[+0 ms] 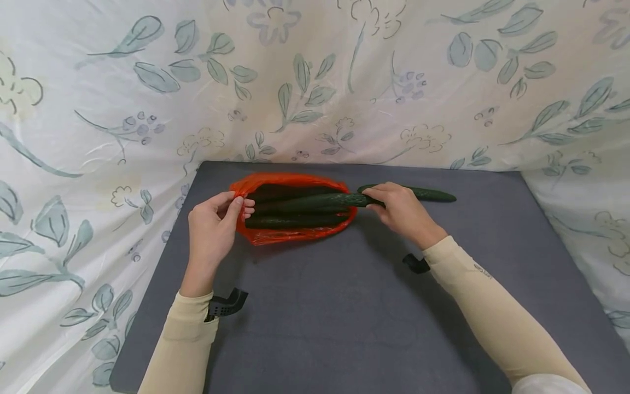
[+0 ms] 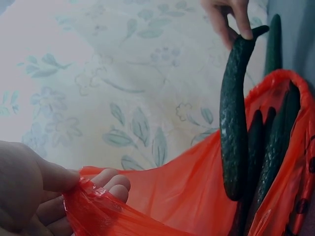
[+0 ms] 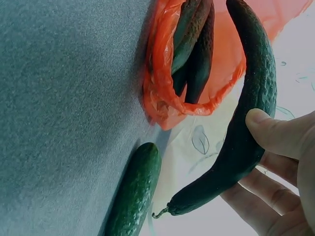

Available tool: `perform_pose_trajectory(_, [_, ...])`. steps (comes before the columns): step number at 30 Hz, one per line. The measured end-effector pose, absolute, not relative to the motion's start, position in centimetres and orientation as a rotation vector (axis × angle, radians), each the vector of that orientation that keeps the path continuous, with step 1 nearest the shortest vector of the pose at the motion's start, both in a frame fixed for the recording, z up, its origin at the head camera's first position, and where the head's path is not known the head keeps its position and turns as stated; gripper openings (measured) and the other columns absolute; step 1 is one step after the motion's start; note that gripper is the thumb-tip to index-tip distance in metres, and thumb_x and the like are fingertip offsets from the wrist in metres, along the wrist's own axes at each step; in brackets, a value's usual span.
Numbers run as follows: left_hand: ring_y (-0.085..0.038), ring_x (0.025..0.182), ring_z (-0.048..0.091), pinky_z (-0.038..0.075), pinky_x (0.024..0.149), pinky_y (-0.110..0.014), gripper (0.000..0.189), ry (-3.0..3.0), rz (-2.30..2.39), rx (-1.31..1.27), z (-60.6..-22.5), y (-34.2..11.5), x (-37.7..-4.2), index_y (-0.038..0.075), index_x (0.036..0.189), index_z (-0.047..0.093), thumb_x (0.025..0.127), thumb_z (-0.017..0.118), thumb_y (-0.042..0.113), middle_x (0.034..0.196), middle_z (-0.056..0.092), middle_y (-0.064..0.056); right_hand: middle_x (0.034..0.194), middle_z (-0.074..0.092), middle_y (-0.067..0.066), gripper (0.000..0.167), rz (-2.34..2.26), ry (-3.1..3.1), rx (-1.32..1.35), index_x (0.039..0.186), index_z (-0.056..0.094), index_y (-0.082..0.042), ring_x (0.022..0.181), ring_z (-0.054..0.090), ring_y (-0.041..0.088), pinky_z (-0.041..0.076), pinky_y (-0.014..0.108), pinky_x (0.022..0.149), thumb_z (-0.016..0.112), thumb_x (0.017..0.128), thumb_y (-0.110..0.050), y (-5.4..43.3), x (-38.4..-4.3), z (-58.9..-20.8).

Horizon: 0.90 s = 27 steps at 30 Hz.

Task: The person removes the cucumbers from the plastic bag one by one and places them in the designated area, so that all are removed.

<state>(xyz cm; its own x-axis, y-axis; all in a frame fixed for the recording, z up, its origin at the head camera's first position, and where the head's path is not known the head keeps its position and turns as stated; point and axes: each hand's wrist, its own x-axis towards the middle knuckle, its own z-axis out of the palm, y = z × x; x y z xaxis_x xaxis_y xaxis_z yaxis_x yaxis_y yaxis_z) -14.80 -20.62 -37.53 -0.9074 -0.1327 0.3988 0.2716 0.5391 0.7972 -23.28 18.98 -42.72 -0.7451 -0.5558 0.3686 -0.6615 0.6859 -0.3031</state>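
A red plastic bag [image 1: 275, 239] lies with its wide mouth spread, several dark green cucumbers [image 1: 295, 221] inside. Thumb and fingers of my left hand [image 1: 214, 224] pinch the left end of its rim; the left wrist view shows the film [image 2: 88, 201] between them. My right hand [image 1: 403, 210] grips one curved cucumber [image 3: 258, 73] near its stem end. That cucumber is raised above the others, its far end over the bag's mouth. Beside the bag's right end, another cucumber [image 1: 435, 195] rests on the table, partly hidden behind the right hand in the head view.
The dark grey table [image 1: 325, 317] carries everything. A pale curtain with a leaf and flower print [image 1: 315, 82] hangs along its back edge and sides. Black straps [image 1: 228, 303] sit at both wrists, over beige sleeves [image 1: 182, 345].
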Motion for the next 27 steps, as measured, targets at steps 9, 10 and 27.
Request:
perform_pose_trajectory(9, [-0.012, 0.078, 0.077, 0.058, 0.075, -0.017, 0.017, -2.369, -1.331, -0.110, -37.5, -20.4, -14.8, 0.001, 0.116, 0.081, 0.108, 0.070, 0.011, 0.095, 0.081, -0.004, 0.124, 0.076, 0.017, 0.039, 0.634, -2.629, 0.944, 0.132, 0.076, -0.002, 0.112, 0.071, 0.035, 0.061, 0.053, 0.090, 0.085, 0.095, -0.007, 20.6, -23.2, -42.6])
perform_pose_trajectory(10, [-0.012, 0.079, 0.077, 0.058, 0.076, -0.017, 0.018, -2.370, -1.334, -0.112, -37.5, -20.3, -14.8, 0.001, 0.116, 0.081, 0.108, 0.069, 0.012, 0.096, 0.081, -0.004, 0.123, 0.076, 0.017, 0.039, 0.637, -2.621, 0.939, 0.132, 0.077, -0.002, 0.111, 0.071, 0.034, 0.062, 0.053, 0.089, 0.086, 0.094, -0.006, 20.8, -23.2, -42.6])
perform_pose_trajectory(27, [-0.013, 0.078, 0.078, 0.058, 0.076, -0.016, 0.017, -2.370, -1.318, -0.100, -37.5, -20.2, -15.1, 0.000, 0.116, 0.081, 0.108, 0.069, 0.009, 0.095, 0.081, -0.005, 0.122, 0.076, 0.017, 0.042, 0.638, -2.584, 0.891, 0.132, 0.076, -0.001, 0.109, 0.072, 0.035, 0.062, 0.053, 0.085, 0.087, 0.092, -0.003, 23.9, -23.3, -42.4])
